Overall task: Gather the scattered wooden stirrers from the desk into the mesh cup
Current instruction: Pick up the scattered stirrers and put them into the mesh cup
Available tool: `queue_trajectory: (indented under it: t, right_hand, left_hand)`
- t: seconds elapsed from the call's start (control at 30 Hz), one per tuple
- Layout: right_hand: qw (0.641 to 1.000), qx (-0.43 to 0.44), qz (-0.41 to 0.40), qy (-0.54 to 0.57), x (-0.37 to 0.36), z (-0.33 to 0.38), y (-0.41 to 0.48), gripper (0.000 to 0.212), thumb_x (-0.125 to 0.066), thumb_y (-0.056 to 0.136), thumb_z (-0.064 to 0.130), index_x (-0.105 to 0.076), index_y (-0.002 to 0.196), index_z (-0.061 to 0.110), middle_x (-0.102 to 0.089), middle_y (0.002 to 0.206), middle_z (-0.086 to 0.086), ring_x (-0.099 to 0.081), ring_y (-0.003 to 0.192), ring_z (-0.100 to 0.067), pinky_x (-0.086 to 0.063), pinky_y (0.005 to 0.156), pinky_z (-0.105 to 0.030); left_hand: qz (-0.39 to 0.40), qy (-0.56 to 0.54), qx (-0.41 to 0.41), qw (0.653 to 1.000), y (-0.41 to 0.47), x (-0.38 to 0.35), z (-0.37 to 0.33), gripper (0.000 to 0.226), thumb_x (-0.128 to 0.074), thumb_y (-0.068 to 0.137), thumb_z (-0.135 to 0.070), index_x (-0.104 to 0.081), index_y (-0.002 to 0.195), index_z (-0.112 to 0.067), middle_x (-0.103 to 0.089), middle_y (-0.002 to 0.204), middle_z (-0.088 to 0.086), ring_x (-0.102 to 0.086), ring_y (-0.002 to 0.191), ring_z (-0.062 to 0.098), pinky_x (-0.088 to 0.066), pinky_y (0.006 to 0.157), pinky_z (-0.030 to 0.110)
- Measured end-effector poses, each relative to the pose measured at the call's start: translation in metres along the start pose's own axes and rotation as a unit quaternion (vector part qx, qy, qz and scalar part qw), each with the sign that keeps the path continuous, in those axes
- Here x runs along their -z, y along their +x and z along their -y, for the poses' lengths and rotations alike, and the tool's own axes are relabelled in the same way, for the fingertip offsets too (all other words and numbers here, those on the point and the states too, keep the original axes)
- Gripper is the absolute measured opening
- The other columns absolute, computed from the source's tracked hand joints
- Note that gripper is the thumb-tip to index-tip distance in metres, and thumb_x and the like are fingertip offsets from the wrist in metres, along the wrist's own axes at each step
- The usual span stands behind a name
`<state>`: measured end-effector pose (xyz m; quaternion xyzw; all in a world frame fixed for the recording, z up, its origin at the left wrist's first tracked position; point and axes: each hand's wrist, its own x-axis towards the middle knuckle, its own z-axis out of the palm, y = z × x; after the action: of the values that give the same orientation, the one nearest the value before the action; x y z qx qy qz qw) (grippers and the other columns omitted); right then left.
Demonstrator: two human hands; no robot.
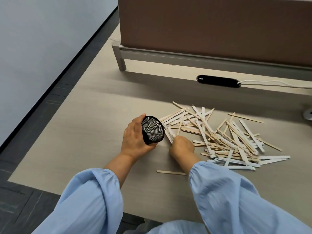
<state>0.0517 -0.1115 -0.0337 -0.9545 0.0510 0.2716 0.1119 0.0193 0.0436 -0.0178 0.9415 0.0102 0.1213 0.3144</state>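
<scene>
The black round wire-mesh cup (152,130) is gripped in the left hand (135,137) and tipped on its side, mouth toward the heap, while the right hand (182,146) is curled shut on a few thin pale wooden stirrers (219,135) at the heap's near edge. The rest are left strewn across the light wood-grain counter (94,115), one stray (171,172) lying apart by the right blue sleeve (224,188). With the cup tilted so far and apparently empty, stirrers fed in could be expected to slide back out or snag the rim, and the stray could be brushed off by the sleeve.
</scene>
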Motion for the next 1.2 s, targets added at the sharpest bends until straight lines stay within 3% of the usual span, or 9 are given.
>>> queue_trajectory:
  t: [0.27, 0.33, 0.47, 0.53, 0.7, 0.77, 0.83, 1.0, 1.2]
  right_hand:
    - [0.959, -0.017, -0.050, 0.278, 0.024, -0.005, 0.013, 0.025, -0.041, 0.093, 0.014, -0.041, 0.116, 0.003, -0.054, 0.094, -0.014, -0.059, 0.087, -0.035, -0.047, 0.074, -0.041]
    - [0.872, 0.020, -0.083, 0.483, 0.041, -0.009, 0.011, 0.012, -0.046, 0.095, 0.021, -0.049, 0.093, 0.009, -0.048, 0.070, -0.004, -0.050, 0.059, -0.021, -0.050, 0.059, -0.040]
    - [0.578, 0.082, -0.100, 0.806, 0.091, -0.005, -0.007, 0.043, -0.051, 0.094, 0.027, -0.038, 0.054, 0.018, -0.036, 0.038, 0.008, -0.033, 0.034, -0.007, -0.030, 0.038, -0.020]
    - [0.541, 0.098, -0.123, 0.826, 0.103, 0.004, -0.008, 0.049, -0.049, 0.095, 0.027, -0.040, 0.047, 0.019, -0.040, 0.041, 0.006, -0.039, 0.040, -0.009, -0.037, 0.047, -0.022]
    - [0.741, 0.156, -0.152, 0.635, 0.077, 0.001, -0.009, 0.030, -0.051, 0.094, 0.022, -0.062, 0.068, 0.012, -0.059, 0.080, 0.006, -0.056, 0.080, 0.003, -0.042, 0.078, -0.013]
    - [0.761, 0.188, -0.114, 0.611, 0.069, -0.008, -0.006, 0.012, -0.062, 0.087, 0.016, -0.067, 0.088, 0.005, -0.062, 0.093, 0.004, -0.058, 0.089, 0.004, -0.043, 0.085, -0.015]
    - [0.760, 0.212, -0.083, 0.609, 0.070, -0.014, -0.006, 0.027, -0.070, 0.077, 0.022, -0.066, 0.100, 0.008, -0.063, 0.105, -0.004, -0.060, 0.096, -0.008, -0.049, 0.088, -0.021]
    - [0.762, 0.203, -0.124, 0.602, 0.087, -0.016, -0.006, 0.030, -0.045, 0.094, 0.031, -0.062, 0.111, 0.012, -0.064, 0.108, -0.001, -0.057, 0.099, -0.007, -0.044, 0.086, -0.011]
    - [0.868, 0.195, -0.070, 0.451, 0.075, -0.014, 0.000, 0.038, -0.034, 0.100, 0.019, -0.044, 0.136, 0.011, -0.051, 0.136, -0.005, -0.041, 0.113, -0.005, -0.031, 0.100, -0.020]
  left_hand:
    - [0.017, -0.021, -0.006, 1.000, 0.002, -0.001, 0.001, 0.094, -0.061, 0.052, -0.053, -0.024, 0.131, -0.021, -0.052, 0.123, 0.015, -0.052, 0.107, 0.033, -0.041, 0.091, 0.042]
    - [0.033, -0.025, -0.001, 0.999, 0.004, -0.002, -0.002, 0.101, -0.070, 0.052, -0.049, -0.023, 0.136, -0.019, -0.052, 0.121, 0.016, -0.050, 0.108, 0.035, -0.039, 0.093, 0.042]
    - [0.081, -0.025, 0.008, 0.996, 0.010, -0.006, -0.012, 0.112, -0.086, 0.053, -0.027, -0.021, 0.141, -0.005, -0.050, 0.123, 0.018, -0.045, 0.115, 0.035, -0.031, 0.099, 0.040]
    - [0.098, -0.025, -0.011, 0.995, 0.013, -0.011, -0.020, 0.112, -0.087, 0.052, -0.027, -0.022, 0.140, -0.004, -0.050, 0.125, 0.017, -0.044, 0.117, 0.034, -0.028, 0.100, 0.038]
    - [0.109, -0.127, 0.012, 0.986, 0.022, -0.018, -0.043, 0.107, -0.088, 0.052, -0.026, -0.025, 0.138, -0.011, -0.045, 0.135, 0.009, -0.046, 0.120, 0.026, -0.037, 0.100, 0.034]
    - [0.109, -0.148, 0.020, 0.983, 0.025, -0.016, -0.046, 0.104, -0.088, 0.053, -0.024, -0.026, 0.136, -0.014, -0.049, 0.132, 0.006, -0.050, 0.116, 0.024, -0.041, 0.095, 0.031]
    - [0.105, -0.152, 0.023, 0.982, 0.028, -0.016, -0.045, 0.104, -0.087, 0.053, -0.023, -0.026, 0.136, -0.015, -0.050, 0.131, 0.005, -0.051, 0.116, 0.023, -0.041, 0.093, 0.029]
    - [0.102, -0.116, -0.007, 0.988, 0.030, -0.018, -0.045, 0.102, -0.086, 0.055, -0.026, -0.026, 0.137, -0.013, -0.048, 0.134, 0.007, -0.048, 0.120, 0.023, -0.040, 0.098, 0.032]
    - [0.063, -0.083, -0.032, 0.994, 0.029, -0.016, -0.041, 0.095, -0.085, 0.053, -0.025, -0.036, 0.131, -0.003, -0.053, 0.127, 0.014, -0.052, 0.113, 0.031, -0.041, 0.096, 0.037]
